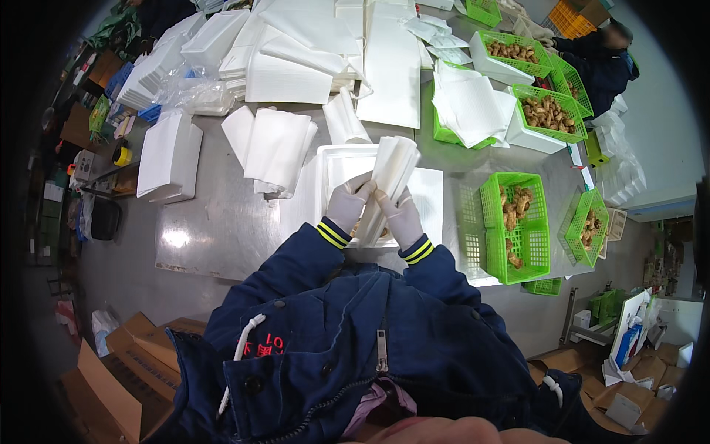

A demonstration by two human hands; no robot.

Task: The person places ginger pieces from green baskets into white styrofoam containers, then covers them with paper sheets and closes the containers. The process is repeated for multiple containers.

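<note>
Both of my hands wear pale gloves and hold one folded bundle of white paper sheets [392,166] upright between them. My left hand [348,205] grips its left side, and my right hand [400,216] pinches it from the right. Under the bundle stands a white foam box [327,158] on the metal table, partly hidden by my hands and sleeves. Small brown pieces, seemingly mushrooms, show at its near end. Beneath the box's right side lies a flat white sheet [430,194].
Metal table [222,233]. To the right, a green plastic basket [491,233] holds a few mushrooms [516,205]. Farther baskets [549,114] hold more. Folded white sheets [280,144], foam boxes [166,158] and stacked sheets [294,72] lie left and ahead. A person [599,66] stands at the far right.
</note>
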